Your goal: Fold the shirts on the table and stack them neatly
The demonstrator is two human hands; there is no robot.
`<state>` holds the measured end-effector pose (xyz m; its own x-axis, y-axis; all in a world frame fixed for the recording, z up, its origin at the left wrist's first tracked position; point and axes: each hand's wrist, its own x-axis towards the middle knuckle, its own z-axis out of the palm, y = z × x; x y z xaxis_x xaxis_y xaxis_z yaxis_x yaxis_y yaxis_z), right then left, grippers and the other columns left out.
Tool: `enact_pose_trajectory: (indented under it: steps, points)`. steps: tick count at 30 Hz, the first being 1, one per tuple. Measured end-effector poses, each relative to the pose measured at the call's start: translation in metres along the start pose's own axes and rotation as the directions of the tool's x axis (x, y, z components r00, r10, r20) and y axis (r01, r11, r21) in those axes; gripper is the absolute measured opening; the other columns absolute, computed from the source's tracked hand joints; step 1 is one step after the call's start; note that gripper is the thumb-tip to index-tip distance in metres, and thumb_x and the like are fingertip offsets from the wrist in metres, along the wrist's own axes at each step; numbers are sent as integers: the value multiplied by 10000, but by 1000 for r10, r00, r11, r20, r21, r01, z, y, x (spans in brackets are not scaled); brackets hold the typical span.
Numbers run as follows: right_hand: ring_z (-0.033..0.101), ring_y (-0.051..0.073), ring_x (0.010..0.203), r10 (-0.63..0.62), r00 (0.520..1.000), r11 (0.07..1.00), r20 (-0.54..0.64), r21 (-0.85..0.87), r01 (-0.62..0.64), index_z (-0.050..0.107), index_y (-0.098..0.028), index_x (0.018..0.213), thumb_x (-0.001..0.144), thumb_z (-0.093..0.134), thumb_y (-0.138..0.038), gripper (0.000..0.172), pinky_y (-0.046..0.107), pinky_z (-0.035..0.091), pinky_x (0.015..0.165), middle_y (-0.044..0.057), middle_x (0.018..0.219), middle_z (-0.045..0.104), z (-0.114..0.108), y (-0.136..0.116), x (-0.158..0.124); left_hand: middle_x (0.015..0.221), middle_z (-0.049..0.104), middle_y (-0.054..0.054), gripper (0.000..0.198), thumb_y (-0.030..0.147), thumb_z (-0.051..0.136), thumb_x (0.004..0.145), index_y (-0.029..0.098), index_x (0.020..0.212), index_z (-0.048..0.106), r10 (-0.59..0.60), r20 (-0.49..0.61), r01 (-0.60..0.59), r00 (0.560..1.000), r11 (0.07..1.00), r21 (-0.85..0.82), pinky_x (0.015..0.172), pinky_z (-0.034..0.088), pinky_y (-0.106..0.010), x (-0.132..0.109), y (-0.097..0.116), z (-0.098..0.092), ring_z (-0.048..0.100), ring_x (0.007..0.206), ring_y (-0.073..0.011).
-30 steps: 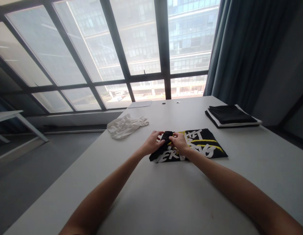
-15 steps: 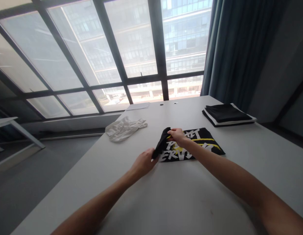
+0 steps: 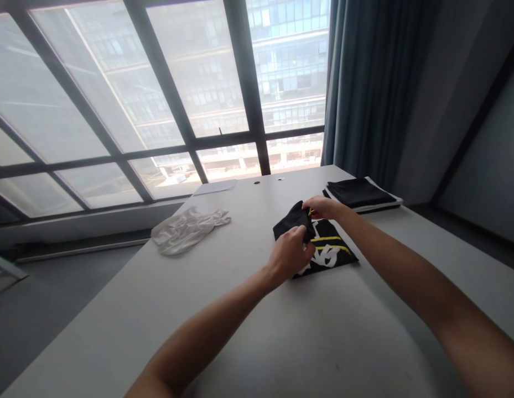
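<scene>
Head view: on the white table, the black printed garment lies before us, part of it lifted as a flap. Our left hand, fingers curled nearly closed, grips the flap's near edge; our right hand pinches its far corner. For a crisp fold, we should hold both ends level, draw the flap taut, and align its edge with the layer beneath.

Hazy glare through windows, dim right-hand wall, soft blur, stretched edges
</scene>
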<state>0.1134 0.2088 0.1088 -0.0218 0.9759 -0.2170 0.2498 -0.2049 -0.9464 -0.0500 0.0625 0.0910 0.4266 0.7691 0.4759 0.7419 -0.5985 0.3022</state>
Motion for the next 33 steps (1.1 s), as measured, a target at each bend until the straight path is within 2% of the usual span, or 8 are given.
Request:
enact_pose_trajectory:
  steps: [3, 7, 12, 21, 27, 30, 31, 33]
  points:
    - [489, 81, 473, 11, 1000, 999, -23, -48, -12, 601, -152, 689, 755, 706, -102, 133, 190, 445, 472, -19, 542, 544, -29, 18, 2, 889, 643, -60, 52, 208, 590, 847, 205, 877, 547, 42, 74, -42, 996, 999, 7, 663, 452, -307, 14, 17, 31, 637, 784, -215]
    - [457, 65, 468, -15, 999, 998, -34, -62, 13, 623, -139, 707, 745, 709, -123, 95, 172, 403, 471, -37, 523, 522, -49, 45, 4, 946, 646, -83, 62, 217, 589, 886, 194, 941, 571, 117, 153, -122, 981, 992, 23, 730, 498, -315, 24, 30, 66, 658, 874, -234]
    - [497, 70, 497, -70, 997, 998, -36, -11, 70, 646, -138, 771, 757, 687, -155, 46, 165, 421, 490, -29, 575, 569, -60, 61, 11, 989, 637, -85, 82, 194, 570, 932, 186, 1013, 576, 174, 202, -187, 964, 981, 48, 786, 519, -327, 29, 34, 89, 655, 902, -230]
    - [536, 84, 519, -84, 992, 996, -91, -40, 81, 655, -124, 776, 749, 693, -144, 51, 178, 457, 510, -12, 608, 610, -63, 86, 14, 971, 649, -72, 79, 240, 584, 980, 180, 989, 633, 246, 214, -247, 945, 969, -23, 801, 519, -305, 19, 25, 106, 650, 918, -217]
    - [579, 115, 552, -125, 974, 980, -189, -174, 92, 692, -130, 856, 784, 666, -147, 78, 214, 495, 554, -1, 627, 640, -62, 92, 15, 979, 672, -82, 133, 253, 587, 978, 184, 1030, 687, 298, 215, -293, 930, 954, -56, 829, 519, -314, 17, 27, 109, 654, 937, -220]
    - [669, 196, 719, -181, 944, 949, -277, -301, 93, 713, -118, 868, 789, 662, -138, 96, 286, 538, 700, 71, 739, 701, -63, 95, 13, 949, 697, -68, 201, 308, 542, 1005, 209, 1019, 716, 372, 243, -354, 896, 928, -116, 826, 519, -315, 20, 27, 101, 667, 907, -213]
    - [688, 228, 824, -213, 928, 933, -306, -346, 100, 721, -115, 893, 802, 649, -138, 118, 310, 537, 781, 104, 821, 722, -63, 96, 11, 940, 704, -62, 231, 314, 513, 1017, 216, 1009, 723, 372, 232, -349, 899, 927, -136, 825, 519, -310, 23, 24, 96, 671, 897, -207]
    - [662, 267, 1058, -286, 893, 901, -348, -416, 127, 732, -120, 999, 845, 602, -144, 203, 335, 482, 958, 151, 1044, 729, -59, 97, 7, 975, 720, -56, 270, 278, 464, 1027, 222, 1033, 728, 299, 172, -275, 939, 950, -147, 840, 520, -305, 32, 14, 87, 680, 910, -200]
